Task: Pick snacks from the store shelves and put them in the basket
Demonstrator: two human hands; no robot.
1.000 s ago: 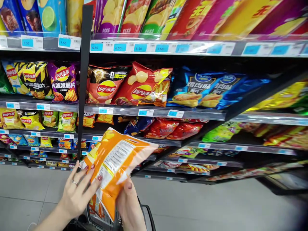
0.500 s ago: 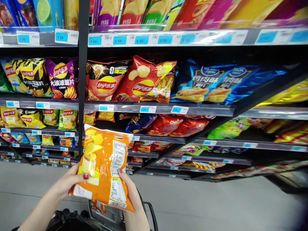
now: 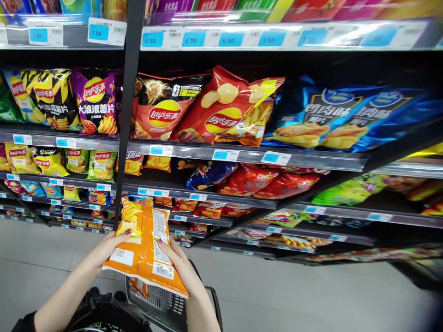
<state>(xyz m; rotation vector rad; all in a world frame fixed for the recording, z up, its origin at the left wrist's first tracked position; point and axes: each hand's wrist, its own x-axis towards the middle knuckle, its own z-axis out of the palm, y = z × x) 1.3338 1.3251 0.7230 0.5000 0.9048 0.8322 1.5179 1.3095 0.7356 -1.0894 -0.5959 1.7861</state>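
Hands come first in the view: the left hand and the right hand both grip an orange crisp bag, held low in front of the person with its printed back panel and barcode facing up. The left thumb presses on the bag's left edge, the other fingers hidden beneath; the right hand cups the lower right side, thumb lying on the label. The bag sits between the two hands, tilted slightly, its top end pointing away toward the shelves.

It looks light and puffed with air, the film smooth and probably slippery, the contents brittle; holding it by the side seams or the crimped ends would likely spare the crisps, while a squeeze across the middle could crush them.

Just below the bag is a wire shopping basket with a dark handle, another orange pack showing inside it. Grey floor tiles spread beyond. Farther off stand dark shelves with blue price tags, stocked with red crisp bags, purple bags and blue packs.
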